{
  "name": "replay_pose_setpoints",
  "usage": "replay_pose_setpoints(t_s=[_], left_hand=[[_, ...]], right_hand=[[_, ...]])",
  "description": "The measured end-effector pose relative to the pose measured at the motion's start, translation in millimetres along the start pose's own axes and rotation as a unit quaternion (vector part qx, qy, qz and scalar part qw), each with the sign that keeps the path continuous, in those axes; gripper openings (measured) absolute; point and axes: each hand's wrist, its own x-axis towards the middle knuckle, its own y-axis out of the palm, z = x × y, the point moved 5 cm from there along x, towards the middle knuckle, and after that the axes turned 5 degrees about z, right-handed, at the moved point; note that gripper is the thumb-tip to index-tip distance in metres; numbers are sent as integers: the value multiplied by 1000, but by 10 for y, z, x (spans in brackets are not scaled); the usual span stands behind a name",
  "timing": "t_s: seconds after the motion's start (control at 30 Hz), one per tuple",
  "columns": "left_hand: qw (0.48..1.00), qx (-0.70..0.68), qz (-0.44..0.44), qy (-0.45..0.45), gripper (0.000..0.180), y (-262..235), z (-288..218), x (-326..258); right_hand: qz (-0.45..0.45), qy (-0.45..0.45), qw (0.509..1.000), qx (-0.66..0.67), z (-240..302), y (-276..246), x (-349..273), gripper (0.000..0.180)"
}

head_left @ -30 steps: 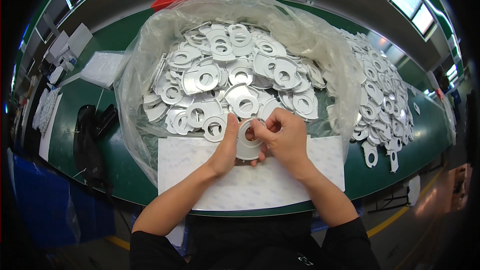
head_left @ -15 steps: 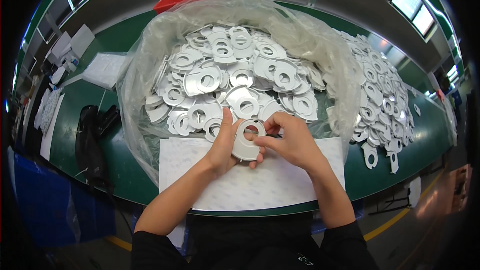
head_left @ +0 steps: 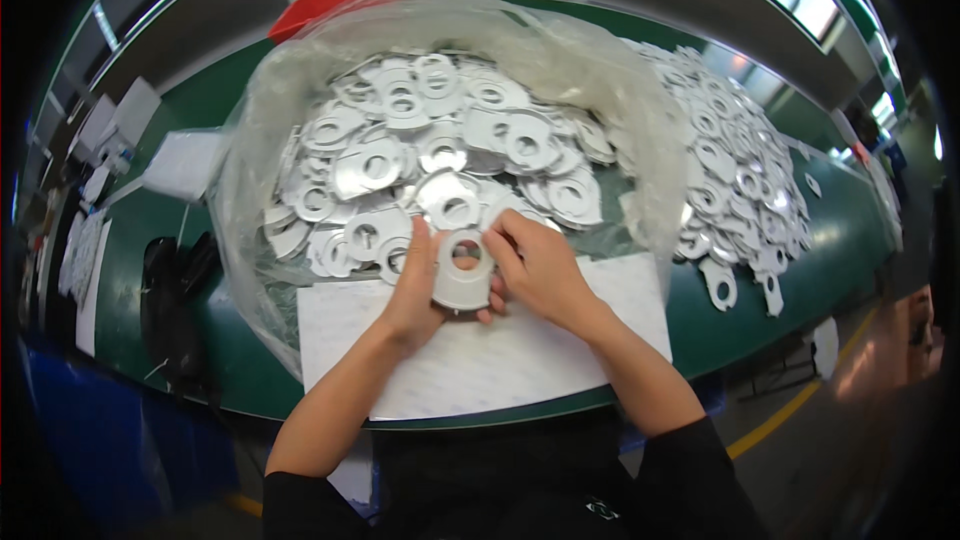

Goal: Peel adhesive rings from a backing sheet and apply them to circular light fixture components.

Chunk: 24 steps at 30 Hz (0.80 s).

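Note:
Both hands hold one flat silver ring-shaped part (head_left: 462, 283) with a round hole, just above a white sheet (head_left: 470, 355). My left hand (head_left: 415, 285) grips its left edge with the thumb up along the rim. My right hand (head_left: 540, 265) pinches its right side, fingertips at the hole's edge. Right behind the hands, an open clear plastic bag (head_left: 260, 140) holds a heap of several similar silver parts (head_left: 420, 155).
A second pile of silver parts (head_left: 740, 170) covers the green table (head_left: 780, 310) at the right. White sheets (head_left: 185, 162) and a black object (head_left: 175, 290) lie at the left. A red item (head_left: 330, 2) sits behind the bag. The table's front edge runs below the white sheet.
The hands with the ring part have shifted slightly and the part is turned more face-on, so its hole shows open between the fingers.

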Motion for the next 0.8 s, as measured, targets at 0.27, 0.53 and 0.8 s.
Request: replay_pose_setpoints(t_s=[0.27,0.53,0.8], left_hand=[[999,26,-1,22,76,-8,-78,7],[957,182,-34,225,32,58,-1015,-460],[899,345,-221,153,26,-677,-991,-1427]], right_hand=[[-352,37,918,179,-164,-1958,-167,23],[-304,117,938,-114,-664,-2678,-1130,28],[-85,214,968,-103,-596,-1241,-1686,29]])
